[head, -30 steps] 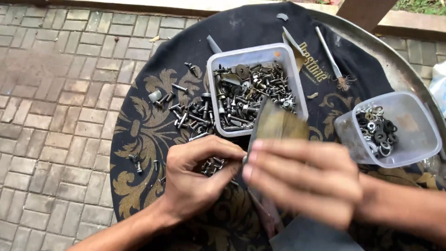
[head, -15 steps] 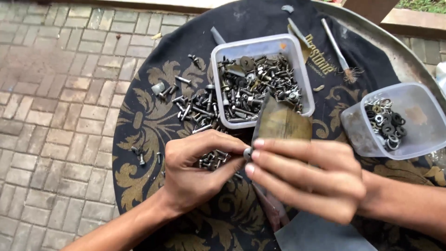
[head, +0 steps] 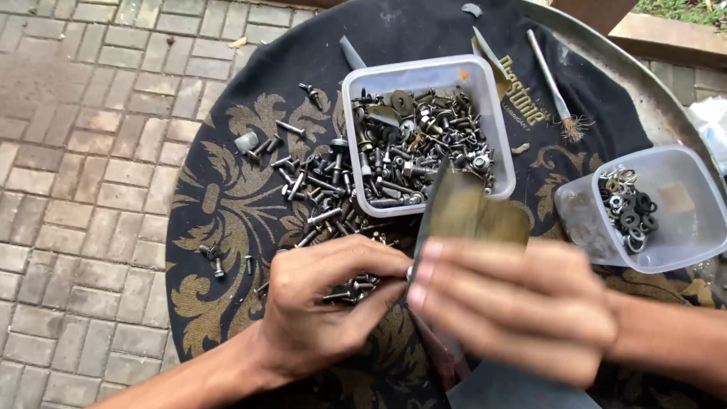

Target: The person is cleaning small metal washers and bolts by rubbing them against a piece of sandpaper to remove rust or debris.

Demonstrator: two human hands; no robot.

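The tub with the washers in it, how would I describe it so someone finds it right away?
On the round table's black patterned cloth, look at its right edge. The clear plastic tub there holds a few ring-shaped washers, while the tub beside it is packed with screws.

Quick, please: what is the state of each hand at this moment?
Left hand: fingers pinched together over the loose pile of dark metal screws.
Right hand: closed on a thin, flat, olive-brown metal sheet.

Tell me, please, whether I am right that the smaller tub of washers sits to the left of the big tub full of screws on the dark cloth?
Not quite: the head view shows the smaller tub of washers to the right of the big tub of screws, not the left. Both sit on the dark cloth.
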